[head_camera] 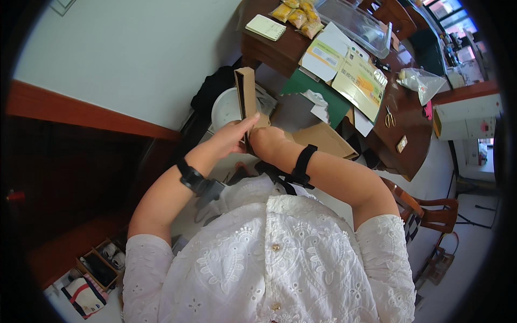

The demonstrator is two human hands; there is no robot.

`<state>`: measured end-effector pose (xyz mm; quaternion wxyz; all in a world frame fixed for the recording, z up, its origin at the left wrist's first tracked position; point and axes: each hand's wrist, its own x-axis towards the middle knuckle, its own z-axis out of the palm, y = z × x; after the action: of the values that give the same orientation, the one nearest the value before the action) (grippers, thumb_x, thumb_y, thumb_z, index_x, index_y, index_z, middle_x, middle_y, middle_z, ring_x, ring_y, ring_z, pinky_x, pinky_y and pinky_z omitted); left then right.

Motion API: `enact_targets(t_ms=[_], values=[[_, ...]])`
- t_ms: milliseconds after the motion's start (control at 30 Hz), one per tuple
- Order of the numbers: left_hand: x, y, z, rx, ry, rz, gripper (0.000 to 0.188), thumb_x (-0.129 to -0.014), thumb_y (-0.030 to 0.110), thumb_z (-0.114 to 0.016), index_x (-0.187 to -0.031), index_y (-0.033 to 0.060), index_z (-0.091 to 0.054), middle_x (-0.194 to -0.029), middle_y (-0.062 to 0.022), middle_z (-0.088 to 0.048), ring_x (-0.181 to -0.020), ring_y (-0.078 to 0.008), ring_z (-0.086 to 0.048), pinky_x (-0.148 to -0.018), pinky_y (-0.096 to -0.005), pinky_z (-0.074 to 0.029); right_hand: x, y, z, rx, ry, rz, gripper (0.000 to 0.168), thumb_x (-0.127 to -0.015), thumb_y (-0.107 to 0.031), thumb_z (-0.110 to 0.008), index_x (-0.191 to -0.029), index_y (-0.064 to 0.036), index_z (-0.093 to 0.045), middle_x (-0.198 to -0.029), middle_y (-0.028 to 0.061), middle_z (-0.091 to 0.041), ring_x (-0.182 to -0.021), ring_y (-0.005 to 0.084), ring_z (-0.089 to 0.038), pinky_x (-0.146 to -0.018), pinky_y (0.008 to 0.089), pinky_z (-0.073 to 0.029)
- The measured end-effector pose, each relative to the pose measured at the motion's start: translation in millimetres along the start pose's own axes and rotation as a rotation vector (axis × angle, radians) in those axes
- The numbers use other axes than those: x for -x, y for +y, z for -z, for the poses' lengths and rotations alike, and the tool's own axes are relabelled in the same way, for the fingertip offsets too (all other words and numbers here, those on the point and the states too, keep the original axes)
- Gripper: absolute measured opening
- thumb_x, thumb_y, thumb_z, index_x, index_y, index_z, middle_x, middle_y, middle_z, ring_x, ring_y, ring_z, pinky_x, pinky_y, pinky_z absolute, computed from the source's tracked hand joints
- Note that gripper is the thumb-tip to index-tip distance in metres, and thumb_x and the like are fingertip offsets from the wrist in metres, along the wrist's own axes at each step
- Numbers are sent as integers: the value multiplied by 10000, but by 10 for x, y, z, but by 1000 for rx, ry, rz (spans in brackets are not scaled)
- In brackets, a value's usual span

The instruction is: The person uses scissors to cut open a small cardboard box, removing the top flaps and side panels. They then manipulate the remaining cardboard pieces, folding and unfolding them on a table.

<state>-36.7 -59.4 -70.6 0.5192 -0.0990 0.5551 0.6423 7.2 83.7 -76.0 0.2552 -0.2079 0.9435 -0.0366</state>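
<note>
A piece of brown cardboard (249, 91), folded into a narrow upright shape, stands between my hands in front of my body. My left hand (233, 137) grips it from the left, its thumb lying across the near face. Against its right side, my right hand (267, 142) is curled with the fingers mostly hidden. To the right of that hand spreads a wider brown cardboard panel (325, 140); whether it joins the folded piece cannot be told. A white round bin (226, 108) sits on the floor behind the cardboard.
On the dark wooden table (398, 95) are a flattened printed carton (359, 80), scissors (389, 118), a notepad (265, 27), packaged food (298, 18), a clear plastic container (351, 24) and a plastic bag (420, 82). A wooden chair (438, 214) stands right; a white wall (133, 52) rises left.
</note>
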Motion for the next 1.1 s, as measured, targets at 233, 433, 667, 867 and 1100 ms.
enact_targets(t_ms=[233,433,667,867,1100], values=[[-107,-144,-5,-398,278,-164,324,-904,226,-540,-1096,-30,-591,-974,-120,-638,-829,-232,-652,-639,-336,-554,60,-4,152,-191,-8,-54,171,-801,-162,-561,-892,-84,-683,-860,142,-691,-816,330,-671,-702,424,-535],[146,-99,37,-353,168,-418,307,-880,141,-553,-1143,-16,-566,-1037,-66,-611,-912,-146,-584,-768,-307,-499,450,136,441,-379,274,-54,99,-746,-124,-565,-792,-50,-612,-779,200,-640,-767,403,-620,-682,474,-503],[174,-40,-92,-424,237,-668,299,-848,162,-556,-1082,-21,-590,-927,-89,-664,-792,-184,-617,-722,-330,-496,685,264,355,-597,497,-42,92,-719,-23,-531,-789,-3,-587,-740,217,-613,-718,415,-595,-628,447,-483],[195,-41,-112,-243,116,-539,330,-851,101,-563,-1162,-9,-555,-1072,-56,-610,-928,-152,-575,-788,-313,-484,932,342,354,-737,581,-86,102,-760,-38,-535,-841,11,-573,-756,232,-601,-722,420,-603,-637,440,-483],[143,62,-263,-574,279,-717,334,-850,168,-544,-1139,7,-587,-928,-169,-673,-810,-287,-657,-738,-367,-507,976,482,612,-789,121,-158,417,-820,-106,-611,-1215,6,-534,-1069,201,-625,-949,242,-646,-795,308,-496]])
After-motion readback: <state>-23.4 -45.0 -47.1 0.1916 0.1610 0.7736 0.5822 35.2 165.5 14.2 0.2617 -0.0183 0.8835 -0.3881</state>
